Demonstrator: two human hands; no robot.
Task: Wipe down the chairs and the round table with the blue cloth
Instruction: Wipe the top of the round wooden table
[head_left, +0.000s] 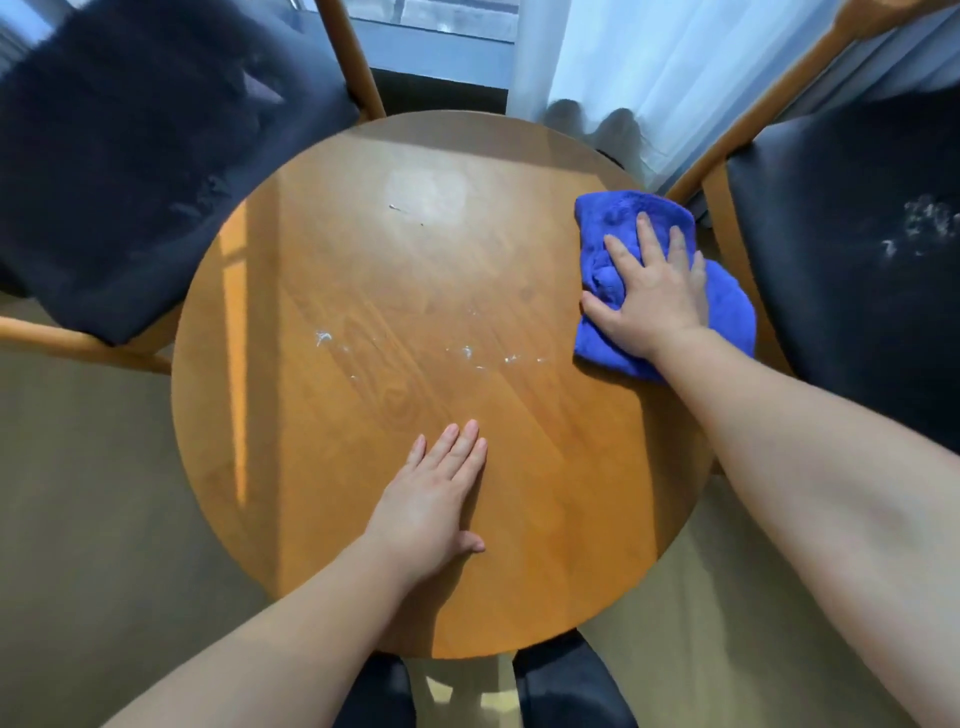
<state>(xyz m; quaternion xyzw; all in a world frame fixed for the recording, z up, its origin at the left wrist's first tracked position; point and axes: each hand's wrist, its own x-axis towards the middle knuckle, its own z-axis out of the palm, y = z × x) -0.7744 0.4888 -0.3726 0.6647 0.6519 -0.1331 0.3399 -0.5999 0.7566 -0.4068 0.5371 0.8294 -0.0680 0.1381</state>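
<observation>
Round wooden table (363, 270) directly below, near rim closest. Nearest on it, left hand (434, 499): palm down, fingers straight and together, flat on the bare wood, holding nothing, apparently bracing the top. Past those fingertips, across the middle, a ragged line of white smears (467, 353) not yet wiped, and farther on a small pale fleck (395, 208). Out at the right edge, crumpled blue microfibre cloth (623, 223) lying on the table, its right part seemingly past the rim. On top of it, right hand (649, 291): fingers spread and nearly straight, pressing the cloth down rather than gripping it.

For the wipe: press with the whole palm, draw the cloth leftward through the smears in overlapping passes, and gather the bits toward one rim instead of scattering them. Shift the bracing hand aside before sweeping the near half. Refold to a fresh face if the residue drags.

Beyond the table, dark-cushioned wooden chair on the left (130, 182), and its twin on the right (841, 312), seat flecked with white crumbs (924, 223), so probably needing the cloth too. Farthest, pale sheer curtain (675, 52) at the window.
</observation>
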